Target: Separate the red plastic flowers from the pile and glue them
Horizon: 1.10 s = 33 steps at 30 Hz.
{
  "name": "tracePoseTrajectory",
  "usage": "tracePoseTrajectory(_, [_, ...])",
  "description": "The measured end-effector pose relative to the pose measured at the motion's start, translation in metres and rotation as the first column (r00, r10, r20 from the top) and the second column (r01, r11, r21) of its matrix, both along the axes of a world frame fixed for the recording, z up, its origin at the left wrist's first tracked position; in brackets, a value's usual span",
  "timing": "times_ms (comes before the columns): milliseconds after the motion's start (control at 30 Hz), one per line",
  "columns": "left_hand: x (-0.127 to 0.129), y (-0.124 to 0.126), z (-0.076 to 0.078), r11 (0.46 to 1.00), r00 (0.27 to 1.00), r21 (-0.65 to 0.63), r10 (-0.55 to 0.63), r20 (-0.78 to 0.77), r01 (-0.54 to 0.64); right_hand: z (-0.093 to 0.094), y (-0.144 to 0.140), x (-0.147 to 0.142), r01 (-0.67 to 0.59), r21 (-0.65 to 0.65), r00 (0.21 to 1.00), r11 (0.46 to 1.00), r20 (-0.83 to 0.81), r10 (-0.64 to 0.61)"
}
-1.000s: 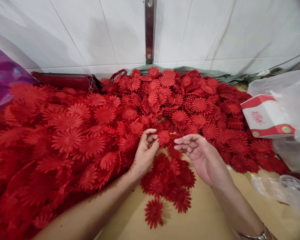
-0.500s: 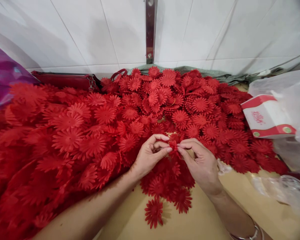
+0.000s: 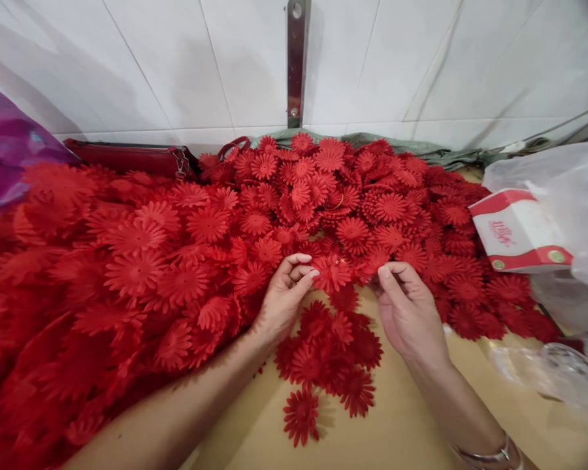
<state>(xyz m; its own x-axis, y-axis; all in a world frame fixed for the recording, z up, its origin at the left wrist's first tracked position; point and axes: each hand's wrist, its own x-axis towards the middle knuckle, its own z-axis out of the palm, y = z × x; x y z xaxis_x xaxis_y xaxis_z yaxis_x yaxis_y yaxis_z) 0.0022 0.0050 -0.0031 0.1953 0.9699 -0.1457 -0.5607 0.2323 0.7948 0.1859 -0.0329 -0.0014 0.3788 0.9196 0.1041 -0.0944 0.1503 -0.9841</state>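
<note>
My left hand (image 3: 284,297) pinches a red artificial flower (image 3: 332,273) by its petals, between thumb and fingers. To its right, my right hand (image 3: 414,313) has thumb and forefinger pressed together. Red petals (image 3: 371,264) show right at those fingertips, but I cannot tell whether they are gripped or lie behind. Below and between the hands, a small heap of darker red flowers (image 3: 318,352) lies on the tan tabletop (image 3: 392,431). One single flower (image 3: 301,415) sits at its near edge.
A big pile of red flowers (image 3: 142,274) spreads left and along the back. Behind are a red bag (image 3: 127,158) and a white tiled wall (image 3: 245,65). At right stand a red-and-white box (image 3: 519,228), plastic bags (image 3: 583,196) and clear plastic pieces (image 3: 563,365). Purple cloth-like material (image 3: 10,150) hangs left.
My hands, together at one bunched red flower before, have moved apart. The right went right; the left moved slightly left with a flower, whose petals now show spread out.
</note>
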Motion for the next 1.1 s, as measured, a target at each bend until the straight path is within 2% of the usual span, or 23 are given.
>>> tracePoseTrajectory(133, [-0.002,0.001,0.0,0.999,0.999,-0.025,0.028,0.024,-0.027,0.003,0.002,0.001,-0.077,-0.016,0.983,0.997,-0.167,0.073])
tracePoseTrajectory(267, [-0.002,0.001,-0.003,0.997,0.997,-0.007,0.074,0.028,-0.074,0.003,0.005,0.009,-0.066,0.031,0.984,0.997,-0.164,0.07])
tracePoseTrajectory(367, [0.0,-0.002,-0.005,0.991,0.99,0.106,0.097,-0.099,-0.087,0.004,0.004,0.01,-0.078,0.012,0.98,0.997,-0.181,0.079])
tracePoseTrajectory(500, [0.002,-0.008,-0.004,0.954,0.937,0.247,0.235,-0.258,-0.171,0.005,0.0,0.002,-0.095,-0.038,0.988,0.995,-0.127,0.089])
tracePoseTrajectory(567, [0.002,-0.009,-0.003,0.944,0.914,0.284,0.255,-0.315,-0.166,0.007,-0.002,-0.002,-0.099,-0.027,0.99,0.995,-0.108,0.096])
tracePoseTrajectory(633, [0.0,-0.008,0.0,0.945,0.897,0.314,0.216,-0.384,-0.093,0.009,-0.003,-0.006,-0.089,0.01,0.991,0.996,-0.101,0.089])
tracePoseTrajectory(700, [-0.002,-0.008,0.003,0.956,0.893,0.294,0.127,-0.431,0.006,0.011,-0.004,-0.009,-0.091,0.054,0.992,0.994,-0.079,0.095])
tracePoseTrajectory(800, [-0.005,-0.009,0.008,0.968,0.921,0.224,-0.018,-0.39,0.114,0.011,-0.005,-0.011,-0.14,0.107,0.99,0.984,-0.011,0.142])
tracePoseTrajectory(900, [-0.004,-0.01,0.01,0.941,0.899,0.284,-0.047,-0.434,0.186,0.008,-0.007,-0.012,-0.196,0.142,0.978,0.97,0.1,0.183])
tracePoseTrajectory(1000, [0.0,-0.01,0.008,0.928,0.875,0.32,-0.013,-0.483,0.19,0.006,-0.006,-0.014,-0.185,0.145,0.978,0.972,0.127,0.167])
tracePoseTrajectory(1100, [0.002,-0.008,0.005,0.965,0.908,0.241,0.007,-0.418,0.104,0.005,-0.002,-0.012,-0.085,0.134,0.994,0.987,-0.05,0.093])
